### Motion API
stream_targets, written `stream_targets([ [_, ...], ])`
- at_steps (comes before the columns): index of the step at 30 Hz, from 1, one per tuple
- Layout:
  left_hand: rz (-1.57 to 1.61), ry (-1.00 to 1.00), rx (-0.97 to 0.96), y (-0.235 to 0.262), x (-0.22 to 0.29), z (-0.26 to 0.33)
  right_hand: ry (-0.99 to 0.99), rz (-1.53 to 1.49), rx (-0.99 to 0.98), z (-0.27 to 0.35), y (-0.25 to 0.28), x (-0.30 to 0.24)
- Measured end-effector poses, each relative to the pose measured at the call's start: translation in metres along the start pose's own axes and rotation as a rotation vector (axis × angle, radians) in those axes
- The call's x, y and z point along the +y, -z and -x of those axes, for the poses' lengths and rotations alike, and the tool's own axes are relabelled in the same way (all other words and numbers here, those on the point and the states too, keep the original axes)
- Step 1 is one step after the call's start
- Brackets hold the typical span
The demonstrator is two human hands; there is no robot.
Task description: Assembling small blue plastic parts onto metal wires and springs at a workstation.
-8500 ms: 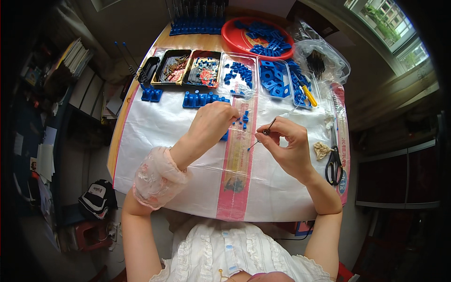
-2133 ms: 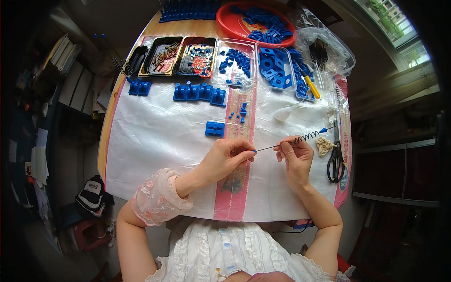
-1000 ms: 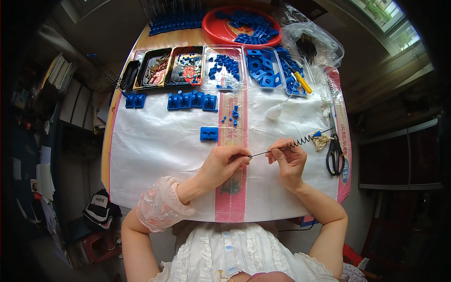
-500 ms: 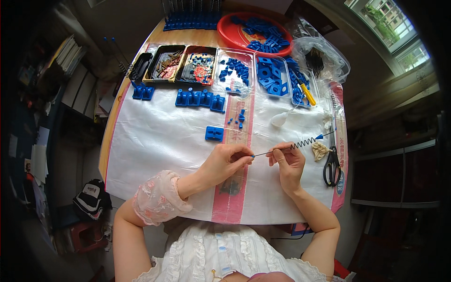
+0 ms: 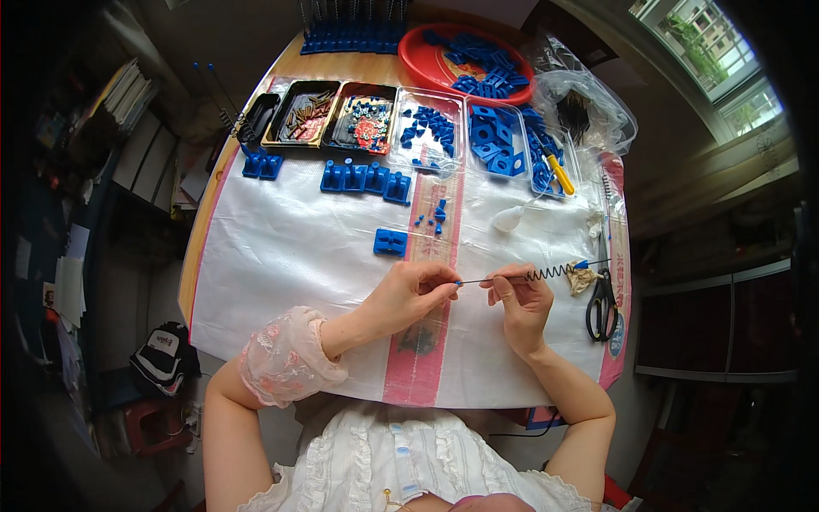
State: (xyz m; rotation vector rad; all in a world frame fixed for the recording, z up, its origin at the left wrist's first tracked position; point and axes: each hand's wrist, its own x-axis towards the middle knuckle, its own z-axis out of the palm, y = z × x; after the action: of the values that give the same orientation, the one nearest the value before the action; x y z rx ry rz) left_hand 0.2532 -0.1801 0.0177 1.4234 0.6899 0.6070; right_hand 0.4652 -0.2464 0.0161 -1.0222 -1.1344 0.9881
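Between my hands, above the white sheet [image 5: 341, 282], a thin dark metal rod with a coiled spring section [image 5: 548, 272] lies nearly level. My right hand [image 5: 520, 300] is closed round the rod just left of the coil. A blue cone [image 5: 582, 266] sits at the coil's right end, with bare rod beyond it. My left hand [image 5: 416, 294] pinches a small blue tip [image 5: 459, 283] at the rod's left end; its fingertips partly cover it. Just beyond the left hand lies a blue block [image 5: 390, 242], with several small blue pieces [image 5: 439, 216] to its right.
Black scissors [image 5: 603, 307] and a cream cloth scrap [image 5: 582, 280] lie at the right. Farther back stand a black tray of brass-coloured pieces [image 5: 271, 136], clear boxes of blue parts, a yellow-handled tool [image 5: 559, 174] and a red basin [image 5: 409, 64]. Blue blocks [image 5: 365, 177] stand in a row.
The coiled end of the rod has dipped slightly toward me, bringing the rod closer to level. My right hand has shifted a little, and both hands keep their hold.
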Motion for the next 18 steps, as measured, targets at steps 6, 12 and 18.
stream_targets([
  [6, 0.084, 0.028, -0.023, 0.0033, -0.001, -0.002, 0.047, 0.047, -0.044, 0.0019, 0.0004, -0.0019],
  [12, 0.106, 0.041, -0.04, 0.0052, -0.0028, -0.0034, 0.103, 0.088, -0.071, 0.0025, -0.0006, -0.0027],
  [18, 0.129, 0.03, -0.061, 0.0078, -0.0042, -0.0051, 0.104, 0.075, -0.064, 0.0029, -0.0013, -0.0018],
])
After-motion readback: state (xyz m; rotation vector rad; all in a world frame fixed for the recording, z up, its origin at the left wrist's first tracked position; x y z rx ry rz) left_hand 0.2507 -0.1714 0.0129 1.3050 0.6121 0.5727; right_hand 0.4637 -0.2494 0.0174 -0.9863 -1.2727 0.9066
